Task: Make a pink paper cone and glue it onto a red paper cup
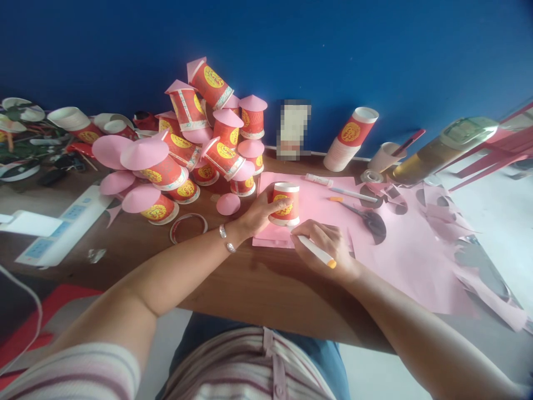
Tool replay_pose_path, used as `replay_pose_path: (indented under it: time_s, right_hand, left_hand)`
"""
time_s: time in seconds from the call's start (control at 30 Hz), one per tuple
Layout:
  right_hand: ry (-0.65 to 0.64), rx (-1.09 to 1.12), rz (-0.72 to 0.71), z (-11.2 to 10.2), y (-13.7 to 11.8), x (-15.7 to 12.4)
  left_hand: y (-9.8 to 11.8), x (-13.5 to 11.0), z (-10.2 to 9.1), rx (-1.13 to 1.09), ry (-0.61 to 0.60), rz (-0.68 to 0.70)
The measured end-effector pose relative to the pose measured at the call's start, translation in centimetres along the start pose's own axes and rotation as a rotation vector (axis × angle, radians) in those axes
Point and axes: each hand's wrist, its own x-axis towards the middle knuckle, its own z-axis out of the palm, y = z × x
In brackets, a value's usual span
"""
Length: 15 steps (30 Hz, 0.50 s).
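Observation:
My left hand (pixel 259 214) is wrapped round a red paper cup (pixel 287 205) with a yellow round print, its thumb across the front. The cup stands on a stack of pink paper (pixel 266 236). In my right hand (pixel 327 244) is a white pen (pixel 315 253) with an orange end pointing back towards me. The pen's writing tip is hidden by my fingers, close to the cup's lower edge. Beyond my right hand, scissors (pixel 372 222) with dark handles lie on the paper, alongside another pen (pixel 353 194) and a white tube (pixel 319 180).
Red cups with pink cone tops (pixel 227 128) are piled at the left back. A stack of cups (pixel 352 139) leans by the blue wall, near a pen cup (pixel 383 157) and a bottle (pixel 445 147). A tape roll (pixel 189 216), power strip (pixel 69 222) and cut paper (pixel 416 261) lie around.

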Motion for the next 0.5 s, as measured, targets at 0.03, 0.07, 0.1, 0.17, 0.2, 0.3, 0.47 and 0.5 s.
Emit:
replay_pose_path:
  time_s: [0.03, 0.07, 0.1, 0.17, 0.2, 0.3, 0.47, 0.5]
  right_hand:
    - [-0.003, 0.005, 0.009, 0.0, -0.03, 0.0]
    - [-0.008, 0.01, 0.02, 0.0, -0.05, 0.01]
    - [-0.011, 0.016, 0.028, -0.01, -0.06, 0.03]
    - [-0.011, 0.031, 0.035, -0.03, -0.09, 0.05]
    - [-0.009, 0.038, 0.033, -0.05, -0.1, 0.06]
    - [0.001, 0.05, 0.027, -0.1, -0.12, 0.09]
    - [0.056, 0.069, -0.013, -0.23, -0.02, 0.11]
    - [0.076, 0.075, -0.035, -0.24, 0.07, 0.09]
  left_hand:
    - [0.03, 0.0, 0.03, -0.001, 0.004, 0.002]
    - [0.07, -0.01, 0.07, 0.0, 0.009, 0.001]
    - [0.12, -0.02, 0.13, 0.002, 0.012, 0.0]
    - [0.22, -0.05, 0.22, 0.009, 0.009, 0.002]
    - [0.24, -0.05, 0.25, 0.012, 0.007, 0.005]
    - [0.2, -0.03, 0.22, 0.004, 0.007, -0.001]
    - [0.28, 0.03, 0.2, -0.052, 0.013, -0.036]
    - [0.36, 0.05, 0.24, -0.071, 0.014, -0.04]
